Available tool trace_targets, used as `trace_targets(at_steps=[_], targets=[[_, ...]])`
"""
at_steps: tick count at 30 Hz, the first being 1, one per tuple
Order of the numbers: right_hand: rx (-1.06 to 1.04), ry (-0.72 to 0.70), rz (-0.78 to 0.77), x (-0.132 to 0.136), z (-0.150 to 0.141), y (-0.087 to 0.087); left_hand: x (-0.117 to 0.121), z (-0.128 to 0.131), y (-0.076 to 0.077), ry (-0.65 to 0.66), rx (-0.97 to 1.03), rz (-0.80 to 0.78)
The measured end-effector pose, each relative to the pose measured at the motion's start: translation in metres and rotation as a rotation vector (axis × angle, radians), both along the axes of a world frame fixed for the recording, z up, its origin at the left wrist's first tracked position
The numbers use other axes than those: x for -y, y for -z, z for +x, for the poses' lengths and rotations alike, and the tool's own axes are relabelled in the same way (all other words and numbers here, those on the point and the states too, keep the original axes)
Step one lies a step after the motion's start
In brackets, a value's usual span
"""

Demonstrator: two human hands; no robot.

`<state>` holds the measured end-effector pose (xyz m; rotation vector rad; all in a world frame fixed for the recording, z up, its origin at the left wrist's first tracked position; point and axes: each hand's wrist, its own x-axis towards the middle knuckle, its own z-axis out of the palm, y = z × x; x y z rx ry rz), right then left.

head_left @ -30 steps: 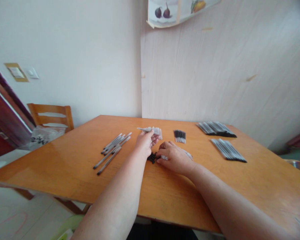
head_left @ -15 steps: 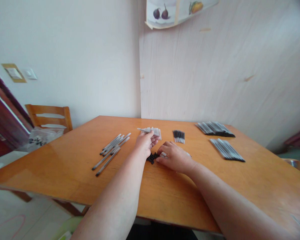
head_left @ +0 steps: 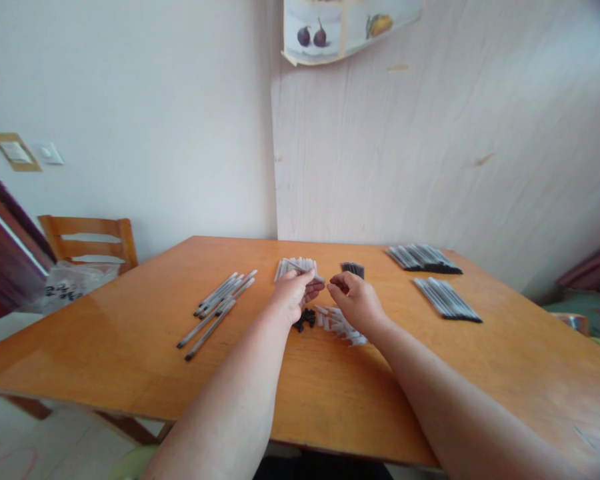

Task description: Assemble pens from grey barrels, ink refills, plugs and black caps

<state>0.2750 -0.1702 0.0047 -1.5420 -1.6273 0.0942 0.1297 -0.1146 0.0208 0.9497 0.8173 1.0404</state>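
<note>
The left hand [head_left: 294, 291] had its fingers closed on a slim, pale tube [head_left: 320, 278], which slanted over the tabletop [head_left: 340, 393] with its near end pointing toward the right hand [head_left: 359, 301]. The right fingers were curled together just beside that end; whether they gripped a small piece was too fine to tell.

A firm left hold close to the end seemed best, as a grip far back would likely let the tip wag. The right fingers did well to come in along the tube's own line, since a slanted approach could jam or bend something so thin. A light pinch looked wiser than a hard squeeze.

Below the hands lay black bits [head_left: 307, 319] and, touching or nearly so, white bits [head_left: 337, 323]; a low wrist risked scattering them. Behind the left hand stood a row of white tubes [head_left: 285, 269], and beyond the right hand lay dark sticks [head_left: 353, 269], both near enough to be nudged by a careless knuckle.
</note>
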Motion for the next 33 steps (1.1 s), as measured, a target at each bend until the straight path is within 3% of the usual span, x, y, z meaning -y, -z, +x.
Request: trace_targets(at_steps=[9, 23, 25, 30, 33], targets=[[0.030, 0.044, -0.048, 0.001, 0.002, -0.004, -0.001, 0.000, 0.002, 0.006, 0.013, -0.015], [-0.001, -0.008, -0.051, -0.005, 0.043, -0.004, -0.036, -0.030, -0.003, -0.491, 0.136, -0.089], [-0.024, 0.056, -0.071, -0.007, 0.053, -0.003, -0.038, -0.032, -0.002, -0.521, 0.134, -0.094], [-0.120, 0.433, -0.115, -0.012, 0.081, 0.005, -0.040, -0.030, 0.005, -0.473, 0.114, -0.076], [-0.128, 0.574, -0.210, -0.014, 0.090, 0.009, -0.041, -0.027, 0.007, -0.453, 0.088, -0.065]])
